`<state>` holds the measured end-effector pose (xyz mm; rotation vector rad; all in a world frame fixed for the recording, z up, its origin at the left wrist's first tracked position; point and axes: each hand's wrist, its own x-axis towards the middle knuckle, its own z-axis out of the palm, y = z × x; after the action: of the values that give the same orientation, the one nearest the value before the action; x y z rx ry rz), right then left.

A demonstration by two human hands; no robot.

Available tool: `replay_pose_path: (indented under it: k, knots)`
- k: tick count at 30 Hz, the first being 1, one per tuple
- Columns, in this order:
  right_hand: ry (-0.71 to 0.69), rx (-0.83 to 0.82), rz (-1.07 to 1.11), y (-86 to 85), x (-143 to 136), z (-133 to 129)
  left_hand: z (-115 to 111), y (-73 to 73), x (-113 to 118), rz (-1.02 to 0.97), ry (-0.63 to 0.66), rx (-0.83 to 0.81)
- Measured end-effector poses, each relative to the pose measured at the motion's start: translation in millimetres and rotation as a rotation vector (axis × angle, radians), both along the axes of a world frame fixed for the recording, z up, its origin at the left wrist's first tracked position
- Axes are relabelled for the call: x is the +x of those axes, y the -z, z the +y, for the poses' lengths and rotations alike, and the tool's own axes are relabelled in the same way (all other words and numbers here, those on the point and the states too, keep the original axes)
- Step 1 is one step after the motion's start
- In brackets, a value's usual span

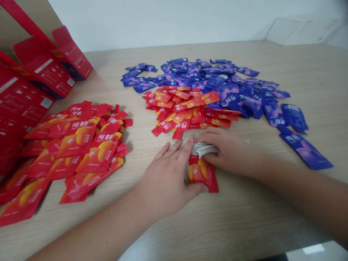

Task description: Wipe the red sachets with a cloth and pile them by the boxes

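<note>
A single red sachet [202, 172] with an orange print lies flat on the table between my hands. My left hand [170, 175] rests beside it with fingers spread, the thumb on the sachet's lower part and a fingertip at its upper end. In my right hand [228, 150] a crumpled whitish cloth [203, 148] is gripped, pressed on the sachet's top end, which it hides. Just beyond my hands is a pile of red sachets [187, 105]. Another, larger pile of red sachets [89, 145] lies to the left.
Many blue-purple sachets [231, 90] are heaped behind the middle red pile and trail off to the right. Red cartons [45, 69] stand at the back left. The wooden table [312, 72] meets a white wall [176, 21] at the back.
</note>
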<state>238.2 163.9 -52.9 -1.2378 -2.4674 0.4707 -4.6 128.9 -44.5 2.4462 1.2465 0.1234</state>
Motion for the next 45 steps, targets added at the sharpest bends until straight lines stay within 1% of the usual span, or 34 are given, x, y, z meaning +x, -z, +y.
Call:
replay_pose_path:
  k: [4, 6, 7, 8, 9, 11, 13, 14, 16, 19, 25, 30, 33, 36, 38, 39, 41, 43, 45]
  knots:
    - [0.144, 0.049, 0.013, 3.8, 6, 9, -1, 1.8, 0, -0.011, 0.000, -0.004]
    - [0.199, 0.075, 0.095, 1.4, 10, 6, -1, 2.2, -1, -0.011, 0.007, 0.001]
    - [0.201, 0.083, 0.148, -1.2, 11, 2, -1, 2.4, -2, -0.011, 0.010, 0.004]
    - [0.173, 0.082, 0.198, -4.8, 13, -2, -2, 2.5, -3, -0.010, 0.011, 0.007]
    - [0.101, 0.071, 0.240, -9.1, 13, -7, -2, 2.6, -3, -0.010, 0.013, 0.008]
    - [-0.116, -0.006, 0.274, -18.5, 12, -16, -2, 2.8, -4, -0.017, 0.012, 0.011]
    - [-0.315, -0.155, 0.236, -26.5, 8, -23, -1, 2.9, -4, -0.028, 0.014, 0.014]
    - [-0.367, -0.227, 0.205, -29.2, 5, -24, -1, 2.9, -4, -0.034, 0.015, 0.017]
    - [-0.382, -0.320, 0.146, -31.5, 0, -25, 0, 2.7, -4, -0.040, 0.010, 0.015]
    - [-0.316, -0.288, 0.124, -27.8, -2, -20, 2, 1.9, -4, -0.035, 0.011, -0.010]
    - [-0.153, -0.089, 0.116, -12.0, 3, 2, 3, 1.4, -4, -0.031, 0.013, -0.023]
    - [-0.036, -0.057, 0.078, -1.2, 2, 10, 3, -0.8, -3, -0.001, 0.014, -0.043]
    - [0.059, 0.002, 0.072, 0.6, 2, 9, 2, -0.8, -3, 0.012, 0.019, -0.028]
    - [0.116, 0.107, 0.144, -3.5, 6, 6, 2, 0.4, -4, 0.009, 0.024, -0.013]
    - [0.067, 0.135, 0.227, -8.2, 10, 3, 2, 1.2, -5, -0.001, 0.028, -0.008]
    - [0.006, 0.125, 0.265, -10.7, 13, 2, 2, 1.7, -5, -0.006, 0.028, -0.005]
    - [-0.166, 0.070, 0.332, -15.3, 16, -2, 2, 2.8, -6, -0.012, 0.027, -0.002]
    - [-0.321, -0.043, 0.357, -19.6, 16, -6, 3, 3.9, -6, -0.019, 0.027, -0.002]
    - [-0.409, -0.200, 0.300, -24.4, 14, -11, 2, 4.6, -6, -0.028, 0.025, -0.002]
